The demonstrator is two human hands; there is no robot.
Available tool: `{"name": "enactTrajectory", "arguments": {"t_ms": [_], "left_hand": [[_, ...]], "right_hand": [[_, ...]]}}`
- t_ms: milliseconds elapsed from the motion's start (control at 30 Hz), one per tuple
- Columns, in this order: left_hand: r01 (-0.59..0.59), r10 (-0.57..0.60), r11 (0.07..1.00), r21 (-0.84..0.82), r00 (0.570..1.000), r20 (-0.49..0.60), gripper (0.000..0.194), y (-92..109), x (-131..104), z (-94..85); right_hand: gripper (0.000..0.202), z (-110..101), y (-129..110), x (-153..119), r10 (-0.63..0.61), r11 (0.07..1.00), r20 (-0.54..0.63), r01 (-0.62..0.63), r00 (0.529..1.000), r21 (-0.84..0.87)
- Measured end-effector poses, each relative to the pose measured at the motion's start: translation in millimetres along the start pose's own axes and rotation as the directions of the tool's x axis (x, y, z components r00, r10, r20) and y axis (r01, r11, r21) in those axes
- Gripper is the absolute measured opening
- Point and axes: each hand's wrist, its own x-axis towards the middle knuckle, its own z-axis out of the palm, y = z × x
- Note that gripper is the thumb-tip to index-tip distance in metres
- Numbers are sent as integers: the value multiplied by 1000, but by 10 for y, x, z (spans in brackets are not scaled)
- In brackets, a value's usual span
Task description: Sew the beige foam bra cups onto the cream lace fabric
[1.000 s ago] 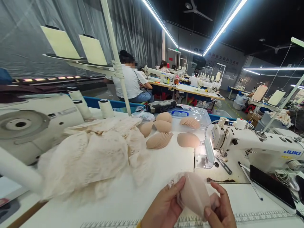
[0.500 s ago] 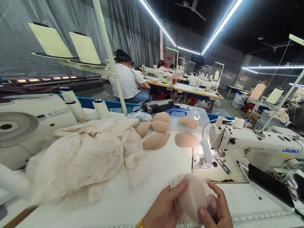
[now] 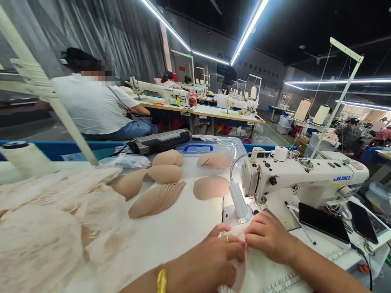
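My left hand (image 3: 221, 256), with a ring and a gold bracelet, has its fingers bent over a pale bra cup (image 3: 241, 276) with sheer fabric. The hands cover most of the cup. My right hand (image 3: 270, 236) pinches the far edge of the same piece, just in front of the sewing machine's needle area. The machine (image 3: 305, 179) is white, and a small lamp (image 3: 239, 201) lights its metal plate. Left of it lie fanned stacks of beige bra cups (image 3: 159, 199), and a single-looking beige cup stack (image 3: 211, 188) rests near the plate.
Cream lace fabric (image 3: 45, 232) is heaped on the left. A clear plastic box lid (image 3: 235, 146) with a blue handle lies behind the cups. Phones (image 3: 324, 221), a stylus and cables sit at right. A co-worker in a white shirt (image 3: 91, 106) sits ahead.
Both hands have moved forward to the machine's needle area with the cup, which they earlier held up nearer me. My view has turned right.
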Motion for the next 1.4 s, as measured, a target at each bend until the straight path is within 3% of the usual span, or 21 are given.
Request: {"name": "enactTrajectory", "arguments": {"t_ms": [100,200,433,933,1167,1400], "left_hand": [[17,-15,997,77,999,-29,32,-358,133,108],[49,-48,997,63,999,-26,26,-511,166,147],[113,-110,989,98,993,-36,27,-353,132,26],[110,-104,991,71,991,-85,27,-425,155,47],[64,-54,995,72,990,-130,27,-592,168,158],[109,-100,990,86,990,-104,22,-587,233,1]], "right_hand": [[26,34,217,135,-16,998,9,17,1000,-65],[31,48,241,98,60,998,12,-61,998,22],[41,-33,177,56,149,987,46,-151,988,51],[43,3,231,63,205,977,78,-209,976,46],[44,-14,225,72,200,977,74,-205,977,58],[42,11,250,41,194,980,64,-197,979,32]]}}
